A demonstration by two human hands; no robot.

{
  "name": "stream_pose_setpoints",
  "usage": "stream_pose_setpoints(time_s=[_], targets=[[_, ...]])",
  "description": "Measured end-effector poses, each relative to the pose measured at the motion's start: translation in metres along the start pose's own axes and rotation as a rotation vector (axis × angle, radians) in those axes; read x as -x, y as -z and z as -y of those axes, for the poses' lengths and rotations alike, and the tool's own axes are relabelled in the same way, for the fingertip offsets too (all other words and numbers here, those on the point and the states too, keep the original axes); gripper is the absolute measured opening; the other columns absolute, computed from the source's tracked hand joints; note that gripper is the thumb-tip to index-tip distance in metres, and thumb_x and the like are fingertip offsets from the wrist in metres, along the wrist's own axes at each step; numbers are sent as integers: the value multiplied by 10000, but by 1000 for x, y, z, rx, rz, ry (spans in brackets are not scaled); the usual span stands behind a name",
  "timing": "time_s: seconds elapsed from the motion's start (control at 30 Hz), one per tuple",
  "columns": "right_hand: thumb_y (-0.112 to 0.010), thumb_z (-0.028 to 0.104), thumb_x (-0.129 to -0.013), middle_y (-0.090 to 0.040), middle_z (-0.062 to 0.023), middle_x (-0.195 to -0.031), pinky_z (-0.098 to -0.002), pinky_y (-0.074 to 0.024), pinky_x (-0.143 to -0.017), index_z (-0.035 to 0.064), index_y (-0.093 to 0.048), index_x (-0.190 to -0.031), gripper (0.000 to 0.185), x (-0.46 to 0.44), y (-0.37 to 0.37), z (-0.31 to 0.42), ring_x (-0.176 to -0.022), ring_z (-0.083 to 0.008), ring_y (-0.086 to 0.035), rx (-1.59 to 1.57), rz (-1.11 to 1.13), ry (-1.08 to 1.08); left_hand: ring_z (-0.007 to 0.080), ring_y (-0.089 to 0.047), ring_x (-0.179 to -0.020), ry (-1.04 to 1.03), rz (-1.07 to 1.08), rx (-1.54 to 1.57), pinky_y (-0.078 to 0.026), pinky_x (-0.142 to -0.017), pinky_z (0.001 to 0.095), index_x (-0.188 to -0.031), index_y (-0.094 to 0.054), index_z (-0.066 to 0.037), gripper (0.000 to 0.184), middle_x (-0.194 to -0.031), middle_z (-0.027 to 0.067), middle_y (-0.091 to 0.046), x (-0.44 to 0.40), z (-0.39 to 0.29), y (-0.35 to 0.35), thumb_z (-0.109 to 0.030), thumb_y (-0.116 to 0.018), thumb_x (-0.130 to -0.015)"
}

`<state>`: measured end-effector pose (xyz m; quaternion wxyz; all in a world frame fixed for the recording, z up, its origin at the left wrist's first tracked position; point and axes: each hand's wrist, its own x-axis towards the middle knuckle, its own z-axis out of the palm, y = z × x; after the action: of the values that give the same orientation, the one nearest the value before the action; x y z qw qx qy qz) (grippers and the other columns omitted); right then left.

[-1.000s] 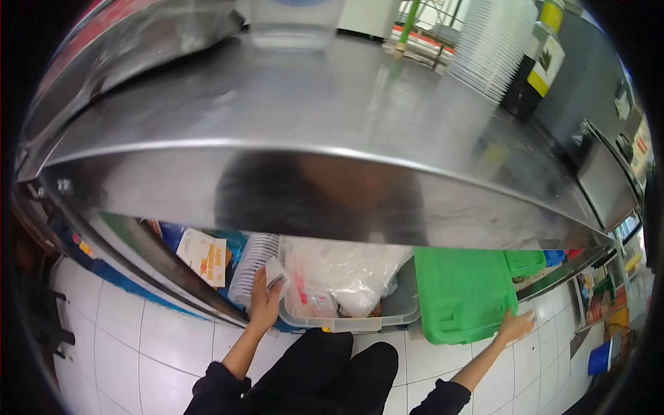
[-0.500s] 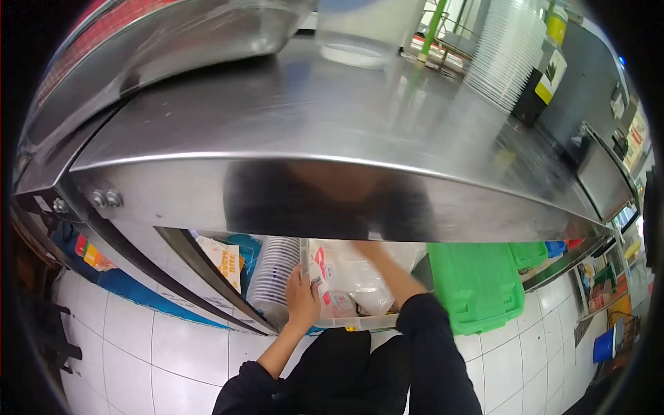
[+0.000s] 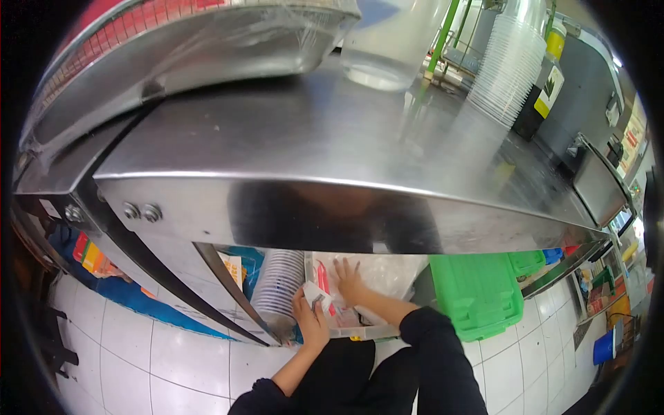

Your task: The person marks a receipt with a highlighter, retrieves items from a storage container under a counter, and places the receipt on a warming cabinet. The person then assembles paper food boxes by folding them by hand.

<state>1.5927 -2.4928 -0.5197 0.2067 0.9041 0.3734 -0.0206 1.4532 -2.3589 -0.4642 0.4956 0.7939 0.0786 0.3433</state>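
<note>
Under the bench (image 3: 290, 131), the left hand (image 3: 313, 325) pinches a small white packet (image 3: 317, 295) by the tub's (image 3: 379, 332) rim, while the right hand (image 3: 351, 288) lies spread on the plastic bag (image 3: 395, 268) inside, seemingly steadying it.

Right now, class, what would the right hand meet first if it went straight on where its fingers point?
Most likely the clear plastic packaging in the storage bin, just ahead of the right hand; depth is unclear, and the steel counter hides the way beyond.
</note>
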Motion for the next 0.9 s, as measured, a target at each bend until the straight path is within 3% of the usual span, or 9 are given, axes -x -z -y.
stream_pose_setpoints(time_s=[0.1, 0.27, 0.37, 0.43, 0.47, 0.53, 0.6, 0.7, 0.9], targets=[[-772, 392, -508, -81, -260, -1462, -779, -172, -885, 124, -308, -1391, 1033, -9, -28, 2, -1309, -524, -98, 50, -264, -21, 392, -412, -1125, -17, 55, -153, -302, -954, 467, -1143, -434, 97, 374, -1221, 254, -413, 2, -7, 6, -131, -502, -854], [-699, 293, -640, -119, -240, -1459, -781, -176, -880, 137, -359, -1360, 811, 24, 2, 6, -1301, -522, -134, 32, 22, 46, 409, -426, -1097, -16, 99, -83, -338, -937, 455, -1141, -450, 57, 357, -1258, 236, -394, 7, -6, 0, -70, -522, -814], [-647, 224, -710, -145, -231, -1457, -763, -213, -884, 129, -365, -1350, 706, 3, -48, 2, -1277, -517, -220, -104, -316, -57, 406, -465, -1047, -22, 222, -205, -392, -889, 453, -1125, -465, 35, 336, -1301, 222, -358, -1, -27, 9, -49, -527, -805], [-601, 154, -740, -386, -248, -1323, -648, -369, -866, 130, -427, -1278, 566, -2, -43, 3, -1156, -447, -448, -102, -374, -130, 404, -486, -1018, 5, 363, -328, -421, -856, 455, -1116, -469, 27, 328, -1326, 213, -338, -4, -33, 21, -39, -529, -801], [-601, 154, -740, -386, -248, -1323, -648, -369, -866, 130, -427, -1278, 566, -5, -39, -3, -1156, -447, -448, -111, -368, -133, 399, -505, -984, -4, 399, -356, -442, -810, 459, -1122, -464, 18, 329, -1348, 195, -321, -2, -32, 23, -37, -523, -803], [-581, 113, -736, -587, -215, -1027, -512, -473, -770, 136, -475, -1183, 459, -6, -10, -32, -938, -372, -594, -493, -117, -246, 394, -524, -951, -8, 456, -381, -464, -765, 463, -1127, -459, 10, 330, -1370, 177, -304, 4, -33, 25, -35, -517, -805], [-588, 83, -709, -622, -150, -797, -448, -492, -680, 127, -498, -1094, 398, 1, 4, -59, -772, -334, -622, -392, -328, -354, 385, -543, -918, 20, 447, -362, -470, -739, 463, -1143, -452, 2, 341, -1386, 138, -305, 4, -33, 28, -30, -506, -808], [-625, 131, -711, -628, -165, -855, -475, -484, -721, 118, -512, -1083, 390, -3, 47, -120, -816, -332, -615, -423, -313, -583, 368, -557, -898, -11, 392, -331, -473, -727, 463, -1130, -452, 1, 324, -1392, 124, -304, 6, -26, 25, -33, -502, -812], [-594, 148, -751, -619, -168, -996, -460, -489, -780, 120, -551, -1140, 393, 0, 49, -201, -951, -361, -586, -364, -1024, -781, 400, -513, -1040, 4, 432, -256, -457, -798, 453, -1084, -433, 44, 292, -1386, 174, -306, 5, -24, 21, 14, -494, -800]])
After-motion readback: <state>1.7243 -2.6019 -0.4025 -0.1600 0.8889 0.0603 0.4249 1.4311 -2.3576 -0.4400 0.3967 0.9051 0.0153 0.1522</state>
